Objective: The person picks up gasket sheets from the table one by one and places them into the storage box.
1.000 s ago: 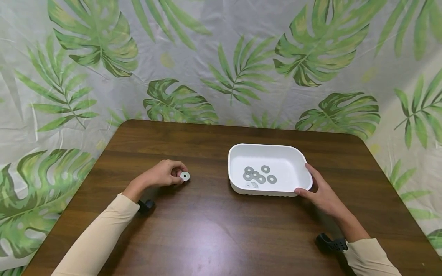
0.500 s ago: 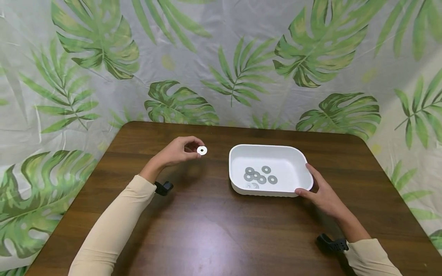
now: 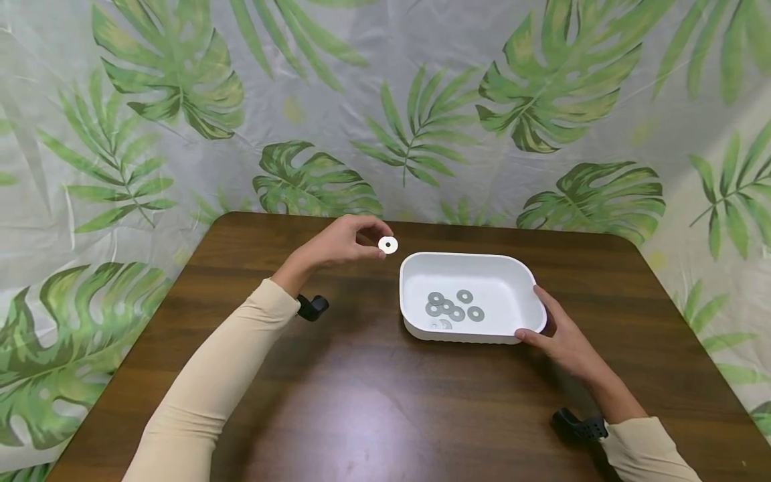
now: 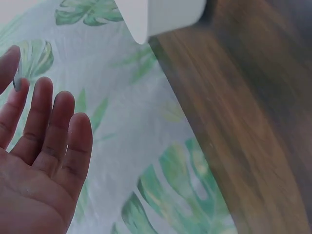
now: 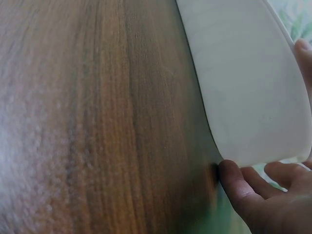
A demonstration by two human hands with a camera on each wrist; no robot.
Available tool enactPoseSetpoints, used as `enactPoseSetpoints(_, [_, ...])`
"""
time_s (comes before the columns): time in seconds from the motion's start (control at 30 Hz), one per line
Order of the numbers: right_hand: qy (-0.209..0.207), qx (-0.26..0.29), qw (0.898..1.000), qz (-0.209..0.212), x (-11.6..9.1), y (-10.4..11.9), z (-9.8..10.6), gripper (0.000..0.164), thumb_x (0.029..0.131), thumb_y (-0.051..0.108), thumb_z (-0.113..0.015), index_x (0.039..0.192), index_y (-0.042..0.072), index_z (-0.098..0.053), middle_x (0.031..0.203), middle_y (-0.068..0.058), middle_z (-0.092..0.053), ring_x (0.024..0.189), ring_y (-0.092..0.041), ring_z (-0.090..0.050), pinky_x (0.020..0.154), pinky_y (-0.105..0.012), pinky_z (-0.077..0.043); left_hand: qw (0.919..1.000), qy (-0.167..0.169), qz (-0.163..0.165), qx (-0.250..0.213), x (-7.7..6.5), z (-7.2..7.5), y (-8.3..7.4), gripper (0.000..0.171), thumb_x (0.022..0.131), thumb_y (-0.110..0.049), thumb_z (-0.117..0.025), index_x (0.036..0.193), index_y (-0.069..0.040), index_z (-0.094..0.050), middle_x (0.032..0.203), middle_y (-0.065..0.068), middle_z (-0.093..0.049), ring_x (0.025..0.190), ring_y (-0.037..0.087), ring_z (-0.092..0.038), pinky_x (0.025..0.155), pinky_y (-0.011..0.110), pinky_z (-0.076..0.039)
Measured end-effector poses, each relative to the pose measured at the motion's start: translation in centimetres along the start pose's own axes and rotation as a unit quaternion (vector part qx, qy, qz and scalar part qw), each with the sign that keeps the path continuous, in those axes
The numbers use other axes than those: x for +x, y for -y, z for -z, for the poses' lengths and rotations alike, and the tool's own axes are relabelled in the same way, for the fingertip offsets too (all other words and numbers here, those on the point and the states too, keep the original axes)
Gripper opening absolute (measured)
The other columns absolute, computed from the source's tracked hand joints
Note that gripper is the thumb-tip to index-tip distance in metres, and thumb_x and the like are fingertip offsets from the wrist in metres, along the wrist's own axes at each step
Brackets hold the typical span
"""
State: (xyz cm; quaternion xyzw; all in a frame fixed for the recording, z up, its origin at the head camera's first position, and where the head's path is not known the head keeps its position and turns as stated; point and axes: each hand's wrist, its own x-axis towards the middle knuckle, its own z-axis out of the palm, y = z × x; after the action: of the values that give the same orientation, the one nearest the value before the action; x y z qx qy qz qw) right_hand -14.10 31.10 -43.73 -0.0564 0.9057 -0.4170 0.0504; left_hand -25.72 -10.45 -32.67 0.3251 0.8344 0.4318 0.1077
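Note:
In the head view my left hand (image 3: 340, 242) pinches a flat metal washer (image 3: 393, 248) between thumb and fingertips, raised above the table left of a white plastic bin (image 3: 506, 301). The left wrist view catches the washer edge-on as a thin sliver (image 4: 17, 84), the other fingers spread away from it. Several grey washers (image 3: 472, 316) lie flat on the bin's floor, some overlapping. My right hand (image 3: 566, 341) grips the bin's right end, its thumb near the front corner. Up close in the right wrist view, the fingers (image 5: 236, 184) press against the bin's outer wall (image 5: 248, 87).
A dark brown wooden table (image 3: 337, 402) carries the bin. Behind it hangs a pale cloth (image 3: 421, 40) printed with green leaves. Each wrist wears a black band, the left (image 3: 312, 308) and the right (image 3: 579, 425).
My left hand has lifted the washer off the table and carried it right and toward the back, close to the bin's left edge. The right hand and the bin have stayed put.

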Motion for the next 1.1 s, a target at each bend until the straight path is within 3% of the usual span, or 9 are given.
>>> enactPoseSetpoints(0.13, [0.001,-0.006,1.0,-0.002,-0.1,0.0,0.0,0.1,0.09,0.028,-0.074,0.16,0.007,-0.005,0.161,-0.029,-0.017,0.138,-0.047,-0.035,0.111,-0.063,-0.035,0.9998,0.014,-0.011,0.001,1.7,-1.0,-1.4,0.033,0.09,-0.011,-0.072,0.121,-0.005,-0.065,0.114,0.012,-0.068,0.11,0.023,-0.065,0.096,0.035,-0.055])
enactPoseSetpoints(0.33, [0.002,-0.005,1.0,-0.005,-0.1,0.0,0.1,0.1,0.091,0.029,-0.073,0.16,0.008,-0.004,0.161,-0.029,-0.016,0.138,-0.048,-0.034,0.11,-0.068,-0.031,0.9988,0.026,-0.035,0.024,4.2,-3.0,-3.7,0.034,0.091,-0.017,-0.071,0.122,-0.006,-0.066,0.118,0.01,-0.068,0.112,0.02,-0.064,0.097,0.031,-0.053])
enactPoseSetpoints(0.47, [0.001,-0.003,1.0,-0.004,0.0,0.0,0.2,0.1,0.09,0.029,-0.073,0.16,0.008,-0.004,0.161,-0.029,-0.016,0.138,-0.049,-0.034,0.109,-0.069,-0.031,0.9986,0.026,-0.045,0.011,5.8,-5.0,-4.8,0.036,0.091,-0.017,-0.071,0.124,-0.005,-0.065,0.121,0.01,-0.067,0.115,0.021,-0.063,0.098,0.027,-0.052])
enactPoseSetpoints(0.8, [0.009,0.014,1.0,-0.009,-0.1,0.2,0.1,0.099,0.091,0.028,-0.072,0.16,0.007,-0.003,0.161,-0.03,-0.015,0.139,-0.05,-0.033,0.11,-0.069,-0.03,0.9976,0.029,-0.048,-0.041,9.0,-10.1,-4.9,0.036,0.092,-0.017,-0.071,0.125,-0.007,-0.065,0.12,0.009,-0.067,0.113,0.018,-0.064,0.096,0.02,-0.051])
enactPoseSetpoints(1.1, [0.01,0.002,1.0,-0.004,0.0,0.0,0.2,0.099,0.091,0.028,-0.072,0.16,0.008,-0.003,0.161,-0.029,-0.017,0.137,-0.048,-0.035,0.109,-0.069,-0.032,0.9972,0.042,-0.055,-0.028,10.2,-12.1,-5.3,0.035,0.091,-0.017,-0.072,0.124,-0.006,-0.066,0.123,0.009,-0.067,0.118,0.02,-0.062,0.105,0.025,-0.048])
